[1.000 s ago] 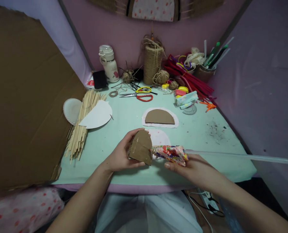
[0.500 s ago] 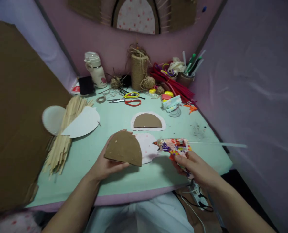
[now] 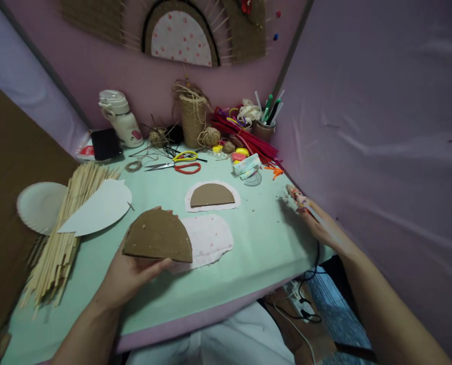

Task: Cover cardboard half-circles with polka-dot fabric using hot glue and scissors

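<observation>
My left hand [image 3: 129,276] grips a brown cardboard half-circle [image 3: 159,235] from below, its face dotted with small glue spots. Partly under that piece lies white fabric with pink dots [image 3: 210,235]. Farther back, a second cardboard half-circle [image 3: 212,195] rests flat on another piece of white fabric [image 3: 236,199]. At the table's right edge, my right hand [image 3: 320,223] is closed around a glue gun [image 3: 296,195] with a floral pattern, its nozzle pointing away from me. A long clear glue stick [image 3: 326,225] sticks out of its back.
Scissors [image 3: 185,165], a twine spool [image 3: 193,119], a white bottle [image 3: 121,119] and a pen cup [image 3: 266,126] stand or lie at the back. Wooden sticks [image 3: 64,243] and a white paper shape [image 3: 100,210] are at left. Below right are a power strip [image 3: 302,304] and cables.
My right hand has carried the glue gun away from the cardboard to the table's right edge, turning its nozzle forward. My left hand still holds the half-circle. The view has swung right.
</observation>
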Tool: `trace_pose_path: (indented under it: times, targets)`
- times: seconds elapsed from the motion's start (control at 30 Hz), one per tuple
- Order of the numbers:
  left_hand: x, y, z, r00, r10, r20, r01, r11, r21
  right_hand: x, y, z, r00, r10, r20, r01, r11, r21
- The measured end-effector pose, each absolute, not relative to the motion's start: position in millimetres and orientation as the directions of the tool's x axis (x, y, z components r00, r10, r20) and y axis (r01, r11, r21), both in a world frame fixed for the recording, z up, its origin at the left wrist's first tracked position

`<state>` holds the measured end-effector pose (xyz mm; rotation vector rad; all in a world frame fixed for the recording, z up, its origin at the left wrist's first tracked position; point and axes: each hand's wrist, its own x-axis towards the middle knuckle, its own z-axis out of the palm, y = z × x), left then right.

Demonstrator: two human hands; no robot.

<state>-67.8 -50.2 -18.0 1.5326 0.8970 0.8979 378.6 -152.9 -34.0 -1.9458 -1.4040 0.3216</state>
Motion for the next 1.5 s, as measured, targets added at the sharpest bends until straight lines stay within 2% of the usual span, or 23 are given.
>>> trace_pose_path:
  times: [0.1,0.17,0.23,0.3,0.4,0.5,0.6,0.63,0.73,0.83,1.07,1.5]
  targets:
    - [-76.1,-47.4,-4.4,0.395,0.916,0.078,0.148,-0.147,0.978,397.3,-138.4,-49.3,0.358,0.889,0.286,0.83,-0.162,-0.533]
    - [-81.4,-44.0,6.5,0.408,0.904,0.123,0.241,-0.237,0.941,403.5,-131.6,-62.6,0.367,0.867,0.336,0.868,-0.189,-0.46]
    - [-83.5,-41.2,18.8,0.47,0.865,0.175,0.365,-0.37,0.854,405.4,-129.3,-73.2,0.377,0.85,0.368,0.889,-0.221,-0.4]
    - [-79.8,-40.8,30.2,0.544,0.818,0.189,0.491,-0.493,0.718,403.3,-131.9,-76.4,0.386,0.839,0.384,0.901,-0.255,-0.351]
    - [-62.2,-45.2,38.3,0.592,0.787,0.174,0.602,-0.575,0.553,389.2,-142.5,-63.2,0.404,0.82,0.405,0.907,-0.303,-0.292]
    - [-36.0,-51.4,32.5,0.637,0.759,0.134,0.64,-0.618,0.457,357.3,-154.8,-38.4,0.389,0.779,0.493,0.921,-0.333,-0.2]
    - [-13.0,-53.8,20.0,0.67,0.741,0.052,0.663,-0.628,0.408,310.0,-164.1,-22.8,0.258,0.729,0.634,0.958,-0.109,-0.264]
    - [-7.6,-53.4,16.1,0.676,0.737,0.032,0.666,-0.628,0.403,293.0,-166.4,-22.1,0.195,0.742,0.641,0.957,-0.001,-0.291]
    - [1.1,-50.2,7.1,0.678,0.735,-0.002,0.674,-0.621,0.401,246.3,-171.5,-31.1,0.003,0.82,0.572,0.915,0.228,-0.333]
    - [1.0,-47.1,2.0,0.673,0.739,-0.007,0.679,-0.615,0.4,212.8,-174.9,-45.0,-0.107,0.849,0.517,0.846,0.351,-0.401]
    - [-5.0,-44.8,-4.9,0.692,0.722,-0.012,0.661,-0.627,0.412,182.6,-177.8,-56.5,-0.198,0.859,0.471,0.813,0.413,-0.411]
    - [-5.7,-41.6,-6.9,0.687,0.726,-0.02,0.668,-0.622,0.408,180.9,-177.7,-64.4,-0.214,0.857,0.468,0.822,0.417,-0.387]
